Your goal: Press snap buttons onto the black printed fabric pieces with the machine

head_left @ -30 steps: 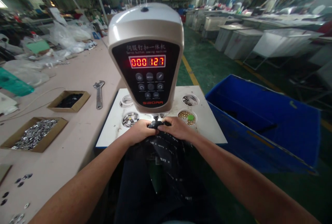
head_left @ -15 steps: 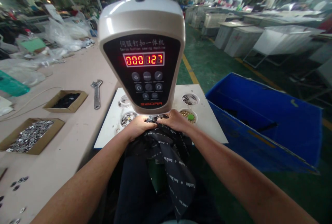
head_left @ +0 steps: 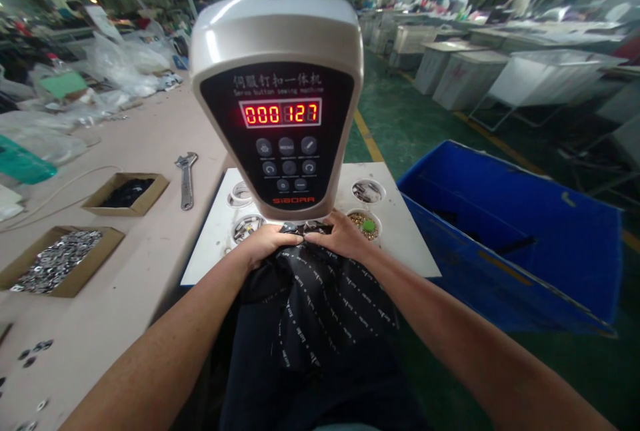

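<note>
Lettered black fabric [head_left: 320, 298] is draping toward the lap [head_left: 247, 364] while the left hand [head_left: 263, 244] and right hand [head_left: 345, 236] are pinching its far end beneath the servo button sewing machine [head_left: 277, 38], seemingly positioning it, the next move calling for steady alignment.

Dark navy trousers [head_left: 253, 361] are worn, with 2 bare forearms [head_left: 175, 318] and bare hands [head_left: 265, 244].

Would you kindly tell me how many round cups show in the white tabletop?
4: the back-left cup, front-left cup, back-right cup and front-right cup; the machine may hide others.
</note>
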Motion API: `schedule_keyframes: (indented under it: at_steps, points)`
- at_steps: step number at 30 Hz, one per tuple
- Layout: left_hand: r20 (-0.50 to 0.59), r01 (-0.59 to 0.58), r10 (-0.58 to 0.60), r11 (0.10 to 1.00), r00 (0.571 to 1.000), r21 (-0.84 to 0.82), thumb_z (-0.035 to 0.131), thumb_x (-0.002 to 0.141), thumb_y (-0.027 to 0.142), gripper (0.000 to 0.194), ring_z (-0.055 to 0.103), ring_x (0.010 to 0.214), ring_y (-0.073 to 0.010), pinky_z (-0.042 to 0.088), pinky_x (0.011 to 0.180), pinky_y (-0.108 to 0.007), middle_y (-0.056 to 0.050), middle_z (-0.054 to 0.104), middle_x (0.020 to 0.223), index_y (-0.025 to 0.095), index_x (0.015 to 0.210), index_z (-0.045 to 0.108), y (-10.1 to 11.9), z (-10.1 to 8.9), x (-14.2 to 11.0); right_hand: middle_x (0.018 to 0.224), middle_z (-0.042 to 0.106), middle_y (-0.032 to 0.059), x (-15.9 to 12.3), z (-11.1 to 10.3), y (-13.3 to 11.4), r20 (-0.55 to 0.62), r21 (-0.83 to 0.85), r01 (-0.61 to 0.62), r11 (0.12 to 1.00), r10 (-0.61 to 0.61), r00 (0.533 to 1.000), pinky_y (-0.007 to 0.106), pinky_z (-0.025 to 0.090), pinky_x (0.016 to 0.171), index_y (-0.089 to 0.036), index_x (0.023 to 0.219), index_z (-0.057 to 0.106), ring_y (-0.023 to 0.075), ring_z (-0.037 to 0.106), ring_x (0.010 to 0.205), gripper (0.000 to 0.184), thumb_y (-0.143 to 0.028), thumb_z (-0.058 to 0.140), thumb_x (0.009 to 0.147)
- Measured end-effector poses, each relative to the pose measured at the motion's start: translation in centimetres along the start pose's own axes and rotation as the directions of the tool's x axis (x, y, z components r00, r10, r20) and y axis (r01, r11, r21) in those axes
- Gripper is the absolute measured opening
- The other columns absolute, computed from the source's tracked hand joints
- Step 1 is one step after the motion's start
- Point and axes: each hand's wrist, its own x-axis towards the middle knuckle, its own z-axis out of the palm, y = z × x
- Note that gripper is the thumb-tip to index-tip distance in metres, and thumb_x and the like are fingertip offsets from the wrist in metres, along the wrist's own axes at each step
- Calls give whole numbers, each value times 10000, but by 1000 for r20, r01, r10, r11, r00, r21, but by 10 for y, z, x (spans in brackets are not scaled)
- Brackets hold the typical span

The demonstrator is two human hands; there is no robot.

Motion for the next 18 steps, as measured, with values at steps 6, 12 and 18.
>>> schedule_keyframes:
  at_steps: [6, 12, 18]
  points:
    - [15, 29, -29, 999, 999, -29, 824, 608, 352, 345, 699, 746, -204, 527, 790, -323, -48, 785, 833, 158, 884, 751, 2, 0, 1, 1110, 698, 60, -7, 1, 5, -26, -69, 117, 991, -119, 993, 340, 505, 951, -220, 1032, 752, 218, 657, 1039, 246, -312, 763, 805]
    - [8, 14, -15, 1000, 1000, 19, 814, 632, 372, 378, 705, 812, -223, 523, 802, -331, -60, 791, 913, 164, 943, 764, 1, -1, 1, 944, 746, 36, -5, 3, 6, 43, -141, 165, 976, -160, 986, 297, 512, 864, -235, 973, 779, 189, 679, 912, 160, -343, 736, 864]
    - [-42, -40, 46, 989, 998, 141, 802, 659, 410, 306, 682, 772, -213, 505, 747, -312, -26, 774, 833, 176, 853, 762, 1, -1, -2, 954, 756, 29, -4, 2, 6, 43, -115, 137, 984, -133, 990, 287, 511, 846, -238, 940, 797, 176, 686, 914, 104, -252, 722, 871]
